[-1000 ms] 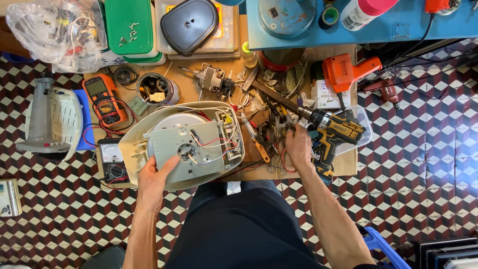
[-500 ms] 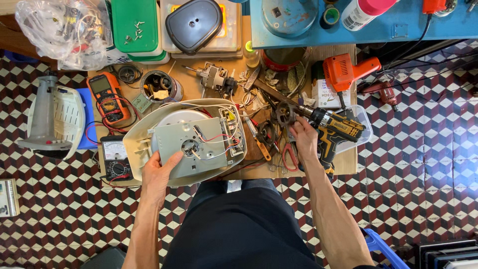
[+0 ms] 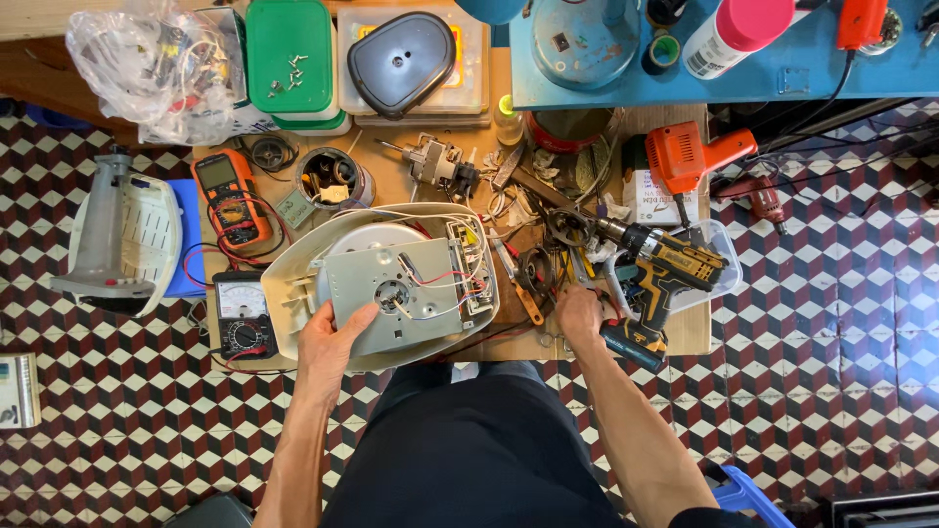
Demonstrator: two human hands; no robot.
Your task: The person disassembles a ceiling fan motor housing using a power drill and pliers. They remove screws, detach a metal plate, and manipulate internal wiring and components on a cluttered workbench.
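Cream plastic appliance base (image 3: pixel 293 284): my left hand (image 3: pixel 333 342) fingers spread wide on its grey metal plate (image 3: pixel 391 293); I'd press firmly.
Right hand (image 3: pixel 579 315): fingers curled among desk (image 3: pixel 391 186) tools; grip unclear.

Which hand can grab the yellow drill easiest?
Probably the right hand: it rests among the loose tools right beside the yellow drill. The left hand is on the grey plate, farther away.

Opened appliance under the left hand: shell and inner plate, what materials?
Outer shell: looks like cream moulded plastic, smooth, rounded edges. Inner plate: probably sheet metal, flat dull grey with sharp straight edges. The left hand rests on the plate.
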